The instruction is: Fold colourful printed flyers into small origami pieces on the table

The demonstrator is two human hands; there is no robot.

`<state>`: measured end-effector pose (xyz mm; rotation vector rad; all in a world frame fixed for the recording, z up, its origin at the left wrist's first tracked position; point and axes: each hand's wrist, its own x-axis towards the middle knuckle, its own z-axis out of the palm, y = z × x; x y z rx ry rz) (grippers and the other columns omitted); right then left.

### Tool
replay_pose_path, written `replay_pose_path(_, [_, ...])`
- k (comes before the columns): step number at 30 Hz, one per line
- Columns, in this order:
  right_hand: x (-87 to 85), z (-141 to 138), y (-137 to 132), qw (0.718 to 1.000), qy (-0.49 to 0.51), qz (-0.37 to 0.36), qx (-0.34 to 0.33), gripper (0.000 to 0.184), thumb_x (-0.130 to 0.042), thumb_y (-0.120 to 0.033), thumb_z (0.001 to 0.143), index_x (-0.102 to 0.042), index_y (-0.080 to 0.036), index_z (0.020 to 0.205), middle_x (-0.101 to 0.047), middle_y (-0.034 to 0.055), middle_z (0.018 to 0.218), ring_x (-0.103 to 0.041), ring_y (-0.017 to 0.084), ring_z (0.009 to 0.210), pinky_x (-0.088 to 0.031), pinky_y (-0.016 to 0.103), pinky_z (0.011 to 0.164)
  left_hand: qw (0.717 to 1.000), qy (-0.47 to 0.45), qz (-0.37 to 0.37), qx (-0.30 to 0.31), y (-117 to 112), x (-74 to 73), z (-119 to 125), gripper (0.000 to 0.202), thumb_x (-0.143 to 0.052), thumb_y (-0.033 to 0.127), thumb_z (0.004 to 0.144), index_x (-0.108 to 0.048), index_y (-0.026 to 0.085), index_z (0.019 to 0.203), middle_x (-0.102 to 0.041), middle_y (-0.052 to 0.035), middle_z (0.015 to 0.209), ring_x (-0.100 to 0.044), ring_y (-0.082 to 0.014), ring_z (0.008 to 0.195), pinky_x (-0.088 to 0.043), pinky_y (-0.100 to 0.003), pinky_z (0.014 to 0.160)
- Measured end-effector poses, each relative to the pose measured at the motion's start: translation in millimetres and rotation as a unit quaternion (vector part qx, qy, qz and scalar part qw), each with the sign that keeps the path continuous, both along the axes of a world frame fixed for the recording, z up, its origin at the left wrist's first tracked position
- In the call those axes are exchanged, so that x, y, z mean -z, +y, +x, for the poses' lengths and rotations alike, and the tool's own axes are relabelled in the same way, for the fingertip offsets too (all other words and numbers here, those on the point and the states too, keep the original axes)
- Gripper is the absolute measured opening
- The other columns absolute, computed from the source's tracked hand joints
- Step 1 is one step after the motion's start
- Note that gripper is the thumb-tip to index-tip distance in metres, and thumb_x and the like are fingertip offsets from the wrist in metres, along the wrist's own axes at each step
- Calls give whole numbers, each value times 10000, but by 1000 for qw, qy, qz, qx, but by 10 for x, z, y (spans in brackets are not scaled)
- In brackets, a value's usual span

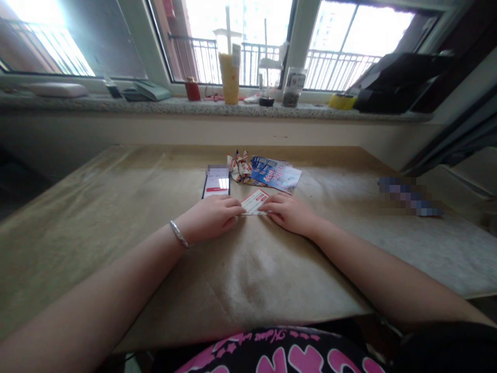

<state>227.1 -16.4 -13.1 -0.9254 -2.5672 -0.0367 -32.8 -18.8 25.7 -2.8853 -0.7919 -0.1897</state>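
White paper piece (254, 204) with red printed patches and thin red edging, mid-table (248, 290), between left hand (218, 212) and right hand (290, 213), fingers touching its left and right edges, cannot tell whether pinching, spiky folded-paper craft (240, 169) and blue leaflets (272, 173) farther off, beige creased tabletop covering

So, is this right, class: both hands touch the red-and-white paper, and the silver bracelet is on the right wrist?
Not quite: in the head view, the silver bracelet is on the left wrist, not the right. The rest holds: the left hand and right hand both touch the red-and-white paper.
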Motion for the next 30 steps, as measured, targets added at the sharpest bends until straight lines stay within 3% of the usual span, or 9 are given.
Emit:
replay_pose_path(5, [9, -56, 12, 1000, -18, 15, -18, 266, -449, -183, 899, -698, -229, 981, -668, 57, 1016, -552, 188, 918, -453, 321, 816, 999, 3, 30, 11, 1, 149, 94, 313, -423, 209, 906, -601, 238, 1163, -635, -65, 1018, -560, -190, 866, -443, -335, 795])
replay_pose_path(10, [-48, -57, -8, 999, -40, 23, -16, 247, -475, -176, 881, -699, -229, 972, -662, 65, 978, -550, 191, 911, -446, 315, 789, 999, -1, 40, -5, -20, 196, 126, 309, -409, 248, 919, -597, 260, 1165, -603, -68, 1033, -531, -200, 898, -422, -355, 830])
replay_pose_path(21, [-172, 92, -42, 997, -79, -8, -13, 207, -510, -203, 858, -699, -234, 937, -664, 58, 1015, -582, 178, 885, -427, 293, 768, 1000, -24, -7, 16, 56, 153, 45, 342, -415, 151, 876, -630, 230, 1131, -622, -75, 1035, -549, -190, 911, -455, -339, 834])
replay_pose_path(30, [-335, 197, -107, 986, -152, -41, 47, 187, -513, -192, 827, -694, -229, 850, -668, 43, 921, -594, 153, 798, -348, 253, 636, 998, -30, -59, -2, 126, 118, -52, 361, -411, 79, 824, -699, 208, 1000, -664, -59, 1004, -604, -173, 903, -494, -320, 852])
